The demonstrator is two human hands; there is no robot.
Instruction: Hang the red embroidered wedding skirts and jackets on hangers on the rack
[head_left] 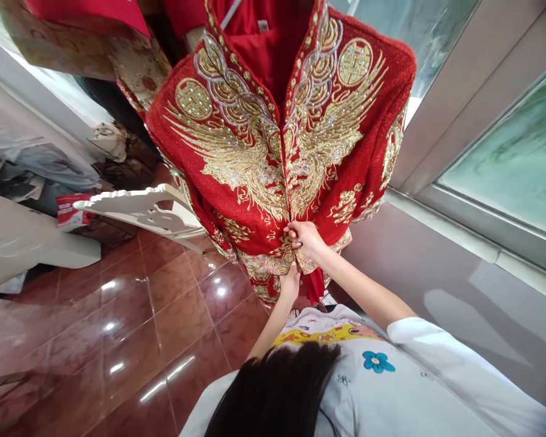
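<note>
A red jacket (246,200) with gold embroidery and a stand-up collar hangs in front of me, its front edges meeting below the open neck. My right hand (304,237) is closed, pinching the front opening low down, where the two edges come together. Just below it, my left hand (290,280) grips the jacket's patterned hem from underneath, its fingers partly hidden by the cloth. Beneath the hem shows more red and gold cloth (313,286).
A white carved chair (164,209) stands left on the tiled floor (177,303). Other garments (136,67) hang at upper left. To the right are a grey wall (418,267) and a metal-framed window (519,152). A red and white packet (70,212) lies farther left.
</note>
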